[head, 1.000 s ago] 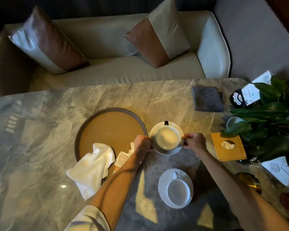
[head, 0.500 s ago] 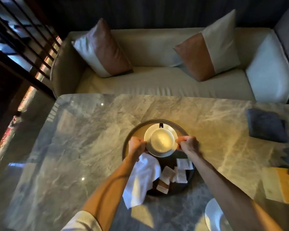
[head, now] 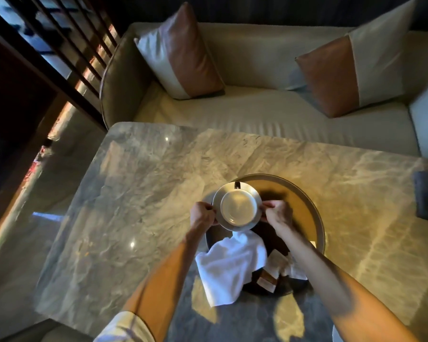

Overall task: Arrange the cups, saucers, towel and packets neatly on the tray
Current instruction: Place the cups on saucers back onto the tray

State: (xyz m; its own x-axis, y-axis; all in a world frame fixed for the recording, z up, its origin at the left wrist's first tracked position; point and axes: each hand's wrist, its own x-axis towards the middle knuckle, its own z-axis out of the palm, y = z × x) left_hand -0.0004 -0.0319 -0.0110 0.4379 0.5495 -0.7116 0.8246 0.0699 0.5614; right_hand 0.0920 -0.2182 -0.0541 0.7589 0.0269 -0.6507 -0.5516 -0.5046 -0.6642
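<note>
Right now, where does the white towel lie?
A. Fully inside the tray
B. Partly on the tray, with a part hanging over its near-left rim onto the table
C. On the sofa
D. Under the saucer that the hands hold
B: the white towel crosses the near-left rim of the tray and spreads onto the marble table, near of the saucer.
</note>
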